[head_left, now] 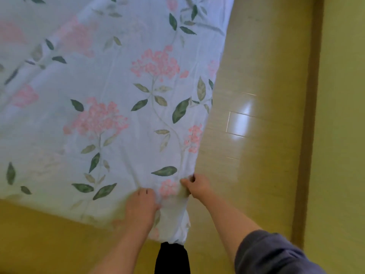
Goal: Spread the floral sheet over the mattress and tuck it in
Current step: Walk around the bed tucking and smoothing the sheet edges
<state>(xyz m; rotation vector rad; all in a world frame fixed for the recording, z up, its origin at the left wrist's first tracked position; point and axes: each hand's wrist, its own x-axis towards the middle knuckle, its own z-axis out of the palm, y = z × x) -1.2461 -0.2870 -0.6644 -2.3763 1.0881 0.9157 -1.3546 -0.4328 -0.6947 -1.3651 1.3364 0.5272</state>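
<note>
Head view: the floral sheet (110,115) is pinched by left hand (141,204) and right hand (196,186); it could be dragged askew by uneven pulling.

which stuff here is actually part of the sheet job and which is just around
In the job:
floral sheet
left hand and right hand, both gripping the sheet at its near corner
(no bare mattress shows)

Just there:
wooden floor
brown strip along the floor's far edge
grey sleeve
dark trouser leg
</note>
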